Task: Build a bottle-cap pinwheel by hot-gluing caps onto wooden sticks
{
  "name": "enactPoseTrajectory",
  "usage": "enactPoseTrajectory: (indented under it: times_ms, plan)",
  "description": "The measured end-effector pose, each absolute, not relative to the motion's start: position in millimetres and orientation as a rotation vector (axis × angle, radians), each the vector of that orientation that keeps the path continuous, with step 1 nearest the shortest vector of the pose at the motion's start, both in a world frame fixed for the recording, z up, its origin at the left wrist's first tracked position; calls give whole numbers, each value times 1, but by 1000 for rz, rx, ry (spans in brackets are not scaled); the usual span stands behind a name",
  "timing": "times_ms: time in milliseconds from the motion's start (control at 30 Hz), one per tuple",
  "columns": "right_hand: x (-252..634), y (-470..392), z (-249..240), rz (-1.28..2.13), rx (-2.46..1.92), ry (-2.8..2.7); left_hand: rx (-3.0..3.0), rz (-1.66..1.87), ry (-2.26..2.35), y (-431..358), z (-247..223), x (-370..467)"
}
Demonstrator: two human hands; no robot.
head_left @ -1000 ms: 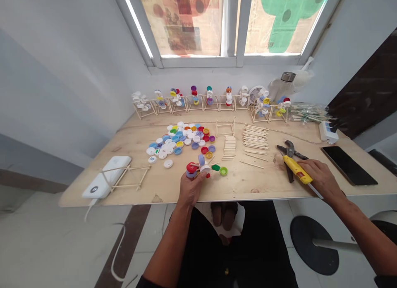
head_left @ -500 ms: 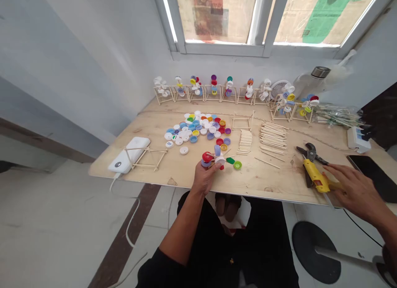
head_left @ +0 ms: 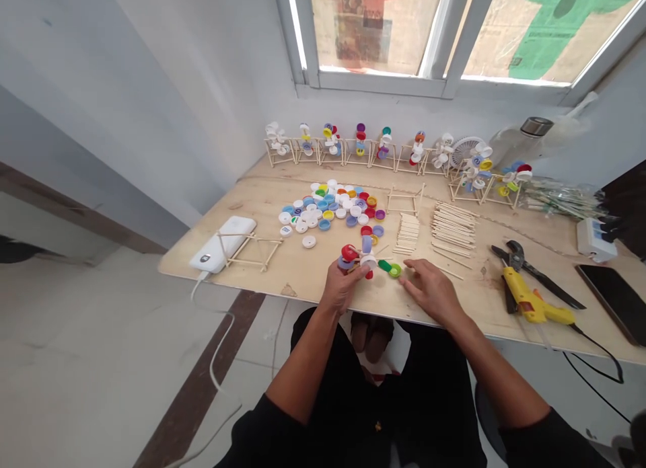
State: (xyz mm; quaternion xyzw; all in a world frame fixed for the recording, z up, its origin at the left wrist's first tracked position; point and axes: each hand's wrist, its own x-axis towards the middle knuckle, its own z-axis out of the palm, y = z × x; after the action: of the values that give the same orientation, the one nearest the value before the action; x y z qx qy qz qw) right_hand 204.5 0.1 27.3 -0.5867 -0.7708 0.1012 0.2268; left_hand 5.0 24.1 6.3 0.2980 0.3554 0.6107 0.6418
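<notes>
My left hand [head_left: 339,288] is closed around a bottle-cap pinwheel [head_left: 368,261], a white hub with sticks and red, lavender and green caps. It is held just above the table near the front edge. At the pinwheel's right side is a light green cap [head_left: 395,271], beside a dark green one. My right hand [head_left: 431,290] hovers close to the light green cap, its thumb and fingers apart with nothing between them. A yellow glue gun [head_left: 529,300] lies to the right beside black-handled pliers [head_left: 537,273].
Loose bottle caps [head_left: 328,209] are heaped mid-table. Short sticks [head_left: 408,232] and longer sticks [head_left: 454,227] lie right of them. A stick frame [head_left: 249,251] leans by a white power bank [head_left: 229,243]. Finished pinwheels [head_left: 361,142] line the wall. A phone [head_left: 613,300] lies far right.
My right hand has left the glue gun, which now lies on the table, and moved left to the pinwheel. My left hand still holds the pinwheel. The view has shifted slightly.
</notes>
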Motion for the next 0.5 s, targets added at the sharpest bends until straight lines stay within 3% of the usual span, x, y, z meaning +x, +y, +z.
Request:
enactPoseTrajectory:
  times_ms: [233, 500]
  plan:
    - [185, 17, 18, 67, -1627, -2191, 678, 1381, 789, 25, 7, 3]
    - [213, 16, 36, 602, -1478, -1798, 681, 1321, 790, 24, 11, 4]
